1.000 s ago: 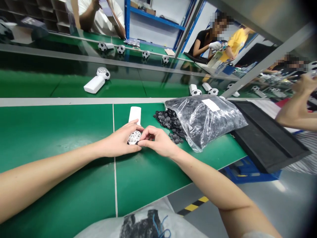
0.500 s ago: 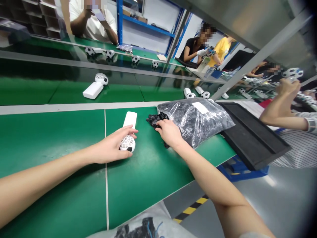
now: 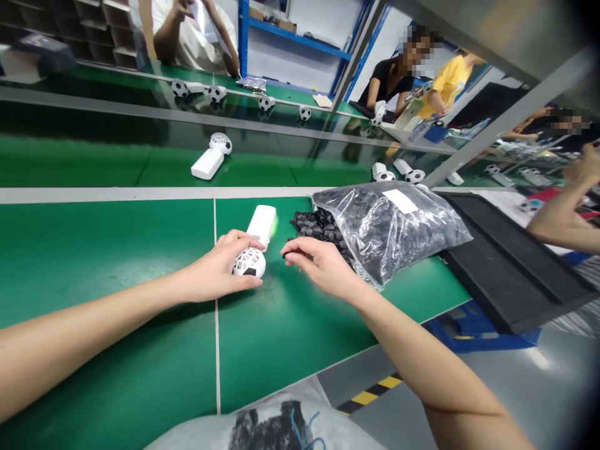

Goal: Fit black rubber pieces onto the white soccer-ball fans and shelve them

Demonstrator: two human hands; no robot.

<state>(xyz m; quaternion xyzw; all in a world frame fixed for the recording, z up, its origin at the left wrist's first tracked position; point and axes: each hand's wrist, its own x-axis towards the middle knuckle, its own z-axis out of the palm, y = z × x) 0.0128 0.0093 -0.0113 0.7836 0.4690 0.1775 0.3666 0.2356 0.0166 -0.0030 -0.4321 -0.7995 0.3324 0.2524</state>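
My left hand [image 3: 215, 269] is wrapped round the football-patterned head of a white handheld fan [image 3: 262, 224], thumb at its near side and fingers over the far side. The fan lies on the green work table with its handle pointing away from me, and a green glow shows beside the handle. Just to the right, my right hand [image 3: 323, 265] pinches a small black piece [image 3: 285, 254] between thumb and fingertips, apart from the fan. Behind that hand, many small black pieces [image 3: 319, 225] spill from the mouth of a clear plastic bag [image 3: 370, 231].
Another football fan [image 3: 210, 159] lies on the green conveyor belt [image 3: 154, 162] beyond the table. More fans [image 3: 410, 174] lie behind the bag. A black tray [image 3: 515, 262] juts past the table's right edge. Several people sit or work across the line, and another person's arm [image 3: 572, 206] is at the right.
My right hand has come out of the pile at the bag's mouth and moved left toward the fan with a small black piece. The fan's handle now shows a green glow. The view has shifted.
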